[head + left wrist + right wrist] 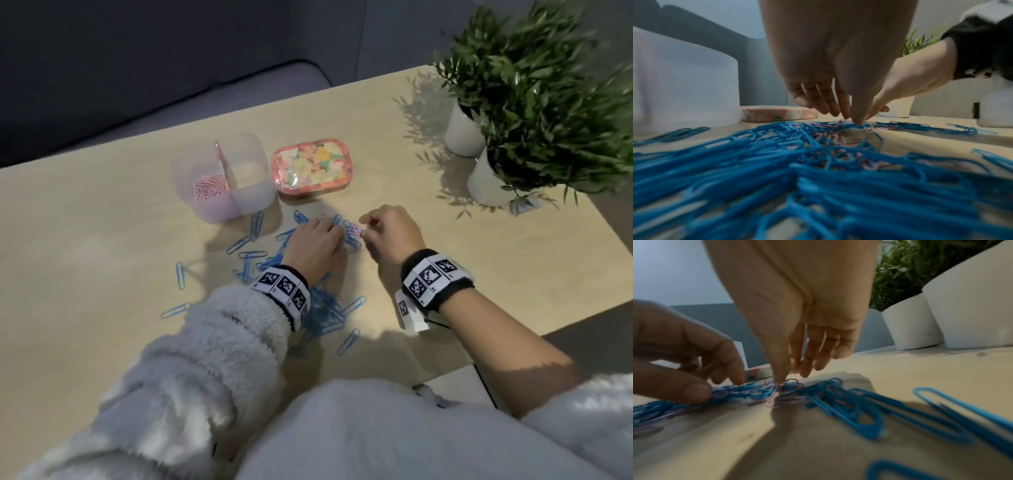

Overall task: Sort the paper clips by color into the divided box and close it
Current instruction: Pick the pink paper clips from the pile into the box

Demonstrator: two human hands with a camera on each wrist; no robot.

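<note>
1. Two hands in the pile — right hand [394, 233] pinches pink clips [354, 230], left hand [317, 246] presses blue clips [329, 308] with relaxed fingers.
2. Risk: tangled blue clips ride along into the divided box's [224, 178] pink side — grip detail blurry.
3. Lid [310, 168] sits beside it, off.

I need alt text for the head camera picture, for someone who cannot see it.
Two hands, left hand and right hand, pick at pink paper clips among scattered blue paper clips on a table. Behind stand a divided box and floral lid.
</note>
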